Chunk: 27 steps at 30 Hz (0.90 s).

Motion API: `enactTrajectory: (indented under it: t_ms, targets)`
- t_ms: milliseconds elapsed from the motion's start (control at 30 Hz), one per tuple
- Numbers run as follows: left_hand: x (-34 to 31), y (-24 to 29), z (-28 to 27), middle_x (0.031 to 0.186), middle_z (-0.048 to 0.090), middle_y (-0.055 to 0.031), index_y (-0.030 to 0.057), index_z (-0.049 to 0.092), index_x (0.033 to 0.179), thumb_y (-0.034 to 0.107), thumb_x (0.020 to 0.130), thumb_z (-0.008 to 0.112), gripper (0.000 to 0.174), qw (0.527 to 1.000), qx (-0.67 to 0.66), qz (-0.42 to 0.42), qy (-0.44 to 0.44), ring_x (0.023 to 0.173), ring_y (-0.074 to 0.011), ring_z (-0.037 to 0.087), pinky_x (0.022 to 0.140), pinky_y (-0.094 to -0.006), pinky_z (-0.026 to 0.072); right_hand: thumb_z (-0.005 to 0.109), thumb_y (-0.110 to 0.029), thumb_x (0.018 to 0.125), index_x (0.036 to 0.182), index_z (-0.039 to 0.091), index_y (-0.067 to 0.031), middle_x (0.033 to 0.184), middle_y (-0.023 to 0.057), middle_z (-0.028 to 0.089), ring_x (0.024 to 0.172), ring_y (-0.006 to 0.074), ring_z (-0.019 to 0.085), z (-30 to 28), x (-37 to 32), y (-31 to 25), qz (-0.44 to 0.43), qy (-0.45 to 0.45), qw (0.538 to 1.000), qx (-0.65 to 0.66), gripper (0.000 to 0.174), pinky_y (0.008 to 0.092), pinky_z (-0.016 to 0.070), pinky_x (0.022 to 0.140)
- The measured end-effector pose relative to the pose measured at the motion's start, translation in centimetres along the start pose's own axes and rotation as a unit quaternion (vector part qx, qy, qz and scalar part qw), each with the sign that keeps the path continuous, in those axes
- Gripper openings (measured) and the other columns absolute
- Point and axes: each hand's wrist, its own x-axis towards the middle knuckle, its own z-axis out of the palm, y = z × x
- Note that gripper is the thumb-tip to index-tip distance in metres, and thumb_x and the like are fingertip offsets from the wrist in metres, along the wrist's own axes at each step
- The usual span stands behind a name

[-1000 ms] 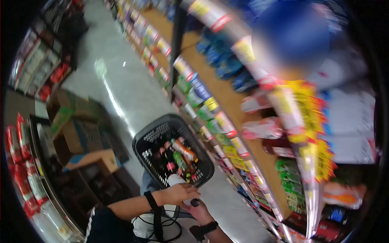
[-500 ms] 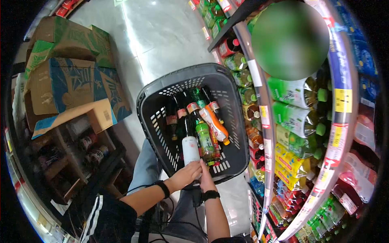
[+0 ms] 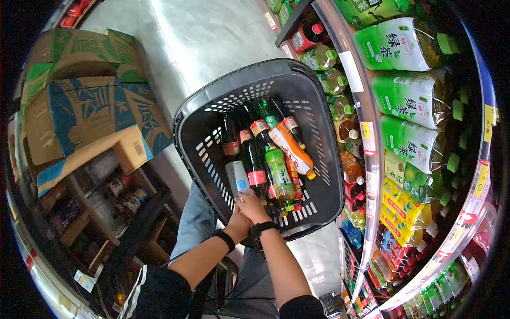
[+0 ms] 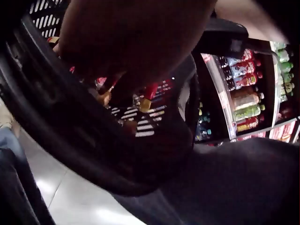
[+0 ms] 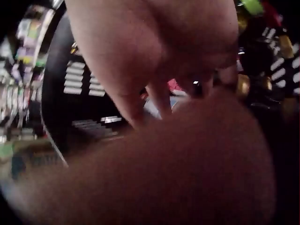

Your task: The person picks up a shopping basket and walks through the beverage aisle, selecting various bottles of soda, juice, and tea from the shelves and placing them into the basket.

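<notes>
Bottles lie in a black plastic basket. Among them are dark bottles with red-and-white labels, a green-labelled tea bottle and an orange-labelled bottle. At their left, a white bottle with a blue patch lies against the dark bottle. My right hand holds its near end; the fingers cover that end, and in the right wrist view they point down into the basket. My left hand is tucked close beside the right one over the near rim, its fingers hidden.
Shelves of green tea bottles and other drinks run along the right, behind a price rail. Opened cardboard boxes and a low rack stand on the left. Grey floor stretches ahead.
The white bottle has gone lower into the basket and settled left of the dark bottles. My right hand has come forward over its near end, while my left has drawn back. The view has steadied over the basket.
</notes>
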Motion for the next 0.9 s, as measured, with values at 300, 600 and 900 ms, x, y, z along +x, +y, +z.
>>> enactTrajectory:
  t_ms: [300,600,900]
  targets:
    - [-3.5,-2.1,-7.0,0.094,0.063,-0.0153,0.002,0.052,0.115,0.011,0.077,0.052,0.039,0.989,0.014,0.039,0.144,0.087,-0.0295,0.062,0.08,-0.0424,0.0475,0.054,-0.028,0.088,0.109,0.059,-0.0036,0.098,0.0201,0.063,0.089,0.0332,0.062,-9.4,-7.1,-3.4,0.03,0.029,0.996,0.077,0.033,0.0392,0.0478,0.074]
    - [-19.7,9.0,-19.3,0.082,0.063,-0.0196,0.0049,0.043,0.126,0.016,0.081,0.048,0.046,0.972,-0.055,0.052,0.221,0.075,-0.0351,0.062,0.064,-0.047,0.0482,0.053,-0.024,0.091,0.117,0.055,-0.0056,0.1,0.0172,0.064,0.093,0.03,0.062,-17.2,-34.0,-8.5,-0.111,0.274,0.954,0.049,0.033,0.0356,0.0472,0.084]
    - [-32.3,31.9,-36.1,0.119,0.053,-0.0215,0.003,0.041,0.129,0.01,0.082,0.058,0.05,0.859,-0.027,0.389,0.332,0.107,-0.0368,0.053,0.087,-0.0408,0.0448,0.059,-0.016,0.086,0.112,0.059,-0.0039,0.102,0.0136,0.064,0.093,0.0235,0.063,-29.4,-53.7,-18.4,-0.127,0.505,0.843,0.138,0.029,0.0336,0.0481,0.08]
